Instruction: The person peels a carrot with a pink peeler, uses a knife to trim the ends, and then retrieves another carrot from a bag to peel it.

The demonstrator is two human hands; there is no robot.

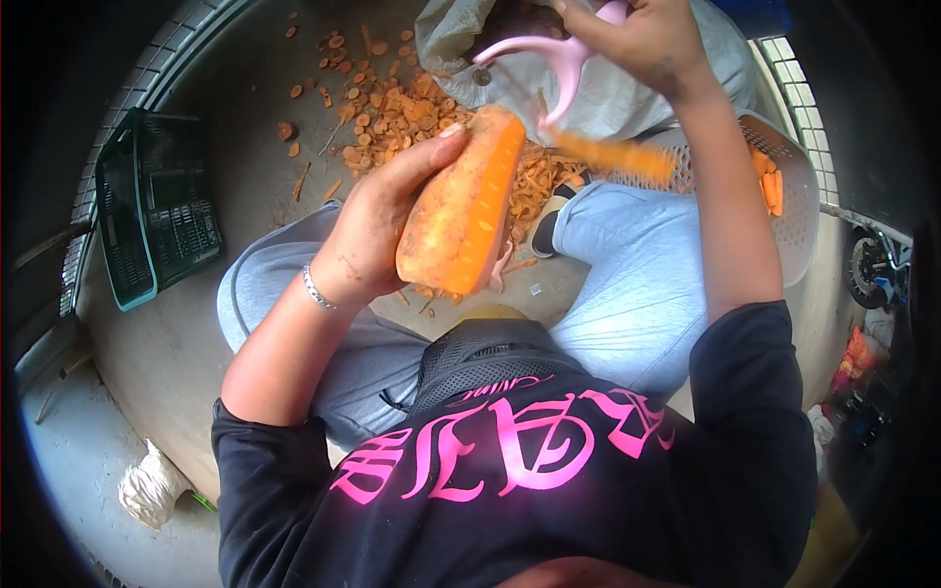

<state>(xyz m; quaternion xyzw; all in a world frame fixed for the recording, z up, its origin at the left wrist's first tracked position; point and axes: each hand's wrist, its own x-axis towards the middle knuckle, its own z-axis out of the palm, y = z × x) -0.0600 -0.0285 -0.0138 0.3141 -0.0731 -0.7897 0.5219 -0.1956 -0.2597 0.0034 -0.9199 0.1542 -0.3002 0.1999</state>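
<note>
My left hand (377, 216) is wrapped round a large carrot (456, 211), held up in front of my lap. The carrot's right side is bright and peeled, while its left side still shows rough, dirt-marked skin. Up at the top right, my right hand (642, 44) grips a pink peeler (564, 64). A strip of orange peel (618, 157), blurred by motion, is in the air below the peeler. Carrot ends and peelings (412, 118) lie heaped on the floor beyond the carrot.
A dark green crate (162, 206) stands at the left. A white perforated basket (794, 206) with orange pieces is at the right. Behind the peeler lies a whitish sack (461, 39). A white bundle (152, 485) rests at lower left, and a motorbike wheel (867, 265) shows at far right.
</note>
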